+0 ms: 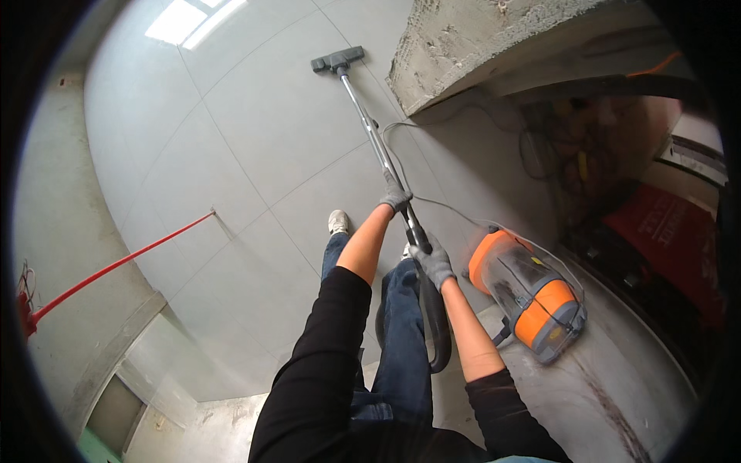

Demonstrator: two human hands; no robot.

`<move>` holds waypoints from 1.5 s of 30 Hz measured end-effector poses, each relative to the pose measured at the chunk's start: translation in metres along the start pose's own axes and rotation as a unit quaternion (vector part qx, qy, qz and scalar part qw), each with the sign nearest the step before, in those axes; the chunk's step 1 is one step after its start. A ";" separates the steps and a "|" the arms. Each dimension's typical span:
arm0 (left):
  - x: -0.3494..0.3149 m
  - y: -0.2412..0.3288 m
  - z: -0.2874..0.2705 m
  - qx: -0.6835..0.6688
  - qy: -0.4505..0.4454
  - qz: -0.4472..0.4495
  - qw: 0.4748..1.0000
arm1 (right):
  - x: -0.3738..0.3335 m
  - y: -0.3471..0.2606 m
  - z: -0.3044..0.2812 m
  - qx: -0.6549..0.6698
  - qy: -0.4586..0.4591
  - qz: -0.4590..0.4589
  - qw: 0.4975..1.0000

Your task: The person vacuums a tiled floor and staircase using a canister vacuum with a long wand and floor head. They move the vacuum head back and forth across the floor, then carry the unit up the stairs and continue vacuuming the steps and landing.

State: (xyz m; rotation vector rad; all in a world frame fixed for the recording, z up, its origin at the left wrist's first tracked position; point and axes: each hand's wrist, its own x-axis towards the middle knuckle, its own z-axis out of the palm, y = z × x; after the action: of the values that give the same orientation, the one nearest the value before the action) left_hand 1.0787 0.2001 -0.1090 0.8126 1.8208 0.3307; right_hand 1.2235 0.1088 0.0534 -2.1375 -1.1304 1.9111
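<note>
Both of my hands wear grey gloves and grip a vacuum cleaner wand (363, 112), a long silver tube. My left hand (394, 193) is closed round the tube partway down. Nearer to me, my right hand (434, 262) wraps the black handle at the wand's upper end. At the far end a black floor head (337, 59) rests on the grey tiles. A black ribbed hose (441, 328) loops down from the handle beside my leg. To my right lies the orange and grey vacuum cleaner body (529, 293), with a clear middle section.
Grey floor tiles (255, 131) spread ahead and left. A rough concrete block (463, 46) juts in at the far right, near the floor head. A thin cable (444, 204) trails by the vacuum. A red pipe (123, 266) runs in from the left; red bags (664, 239) lie at right.
</note>
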 end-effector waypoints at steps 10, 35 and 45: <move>-0.060 0.001 0.034 0.016 -0.114 -0.086 0.990 | -0.111 0.036 -0.051 0.081 -0.032 0.029 0.996; -0.382 -0.113 0.188 -0.073 -0.192 -0.188 0.960 | -0.388 0.205 -0.107 -0.020 -0.048 0.135 0.989; -0.124 -0.077 0.110 -0.129 0.005 -0.112 0.985 | -0.169 0.145 -0.050 -0.113 -0.056 -0.057 0.990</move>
State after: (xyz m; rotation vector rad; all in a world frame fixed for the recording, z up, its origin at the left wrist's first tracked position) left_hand 1.1751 0.0449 -0.1080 0.4234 1.8128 0.4140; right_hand 1.3424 -0.0686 0.1342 -2.0369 -1.5233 1.9583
